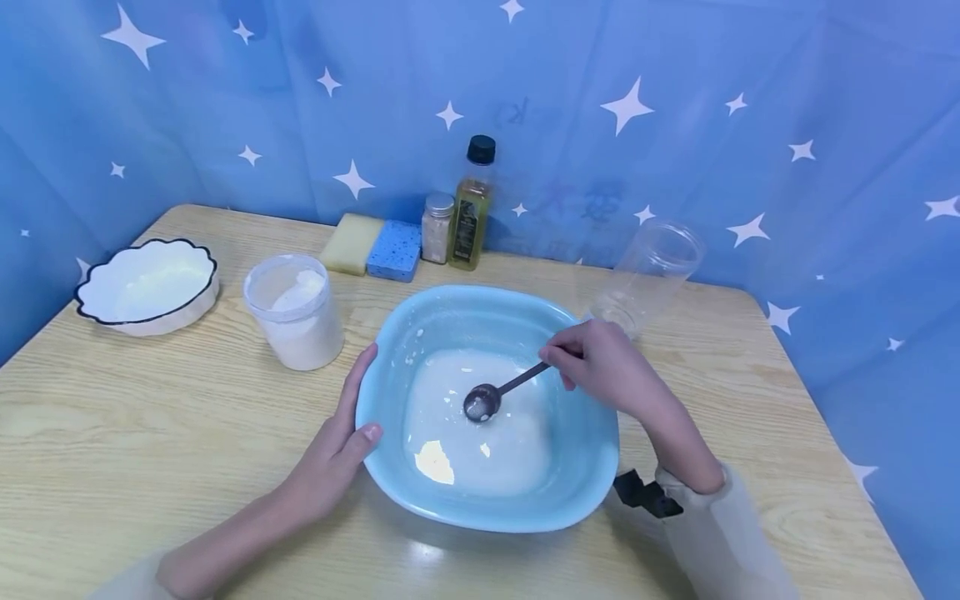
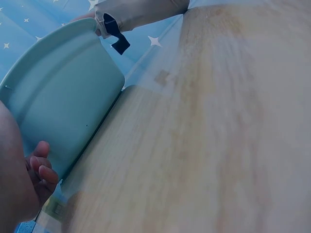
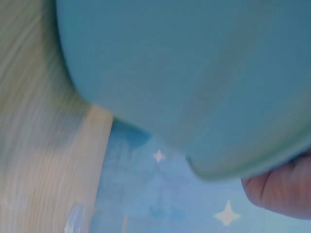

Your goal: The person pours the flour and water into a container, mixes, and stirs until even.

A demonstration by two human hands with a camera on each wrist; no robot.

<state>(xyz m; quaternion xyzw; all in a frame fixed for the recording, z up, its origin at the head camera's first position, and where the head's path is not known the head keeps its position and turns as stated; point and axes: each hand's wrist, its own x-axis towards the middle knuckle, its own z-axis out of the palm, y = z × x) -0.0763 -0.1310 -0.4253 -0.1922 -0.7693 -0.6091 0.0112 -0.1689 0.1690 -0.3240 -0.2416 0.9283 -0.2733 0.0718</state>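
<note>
A light blue square basin (image 1: 581,467) sits mid-table with a white milky mixture (image 1: 480,433) in its bottom. My right hand (image 1: 592,358) pinches the handle of a dark metal spoon (image 1: 491,398), whose bowl dips into the mixture. My left hand (image 1: 337,442) grips the basin's left rim, thumb over the edge. In the left wrist view the basin's outer wall (image 2: 63,107) fills the left, with my curled fingers (image 2: 41,172) against it. The right wrist view shows the basin's underside (image 3: 194,73), blurred, and part of my hand (image 3: 282,189).
A plastic jar of white powder (image 1: 296,312) stands left of the basin. A white scalloped bowl (image 1: 146,283) sits far left. Two sponges (image 1: 375,246), a spice shaker (image 1: 437,227) and an oil bottle (image 1: 471,208) line the back. An empty clear jar (image 1: 648,271) stands behind my right hand.
</note>
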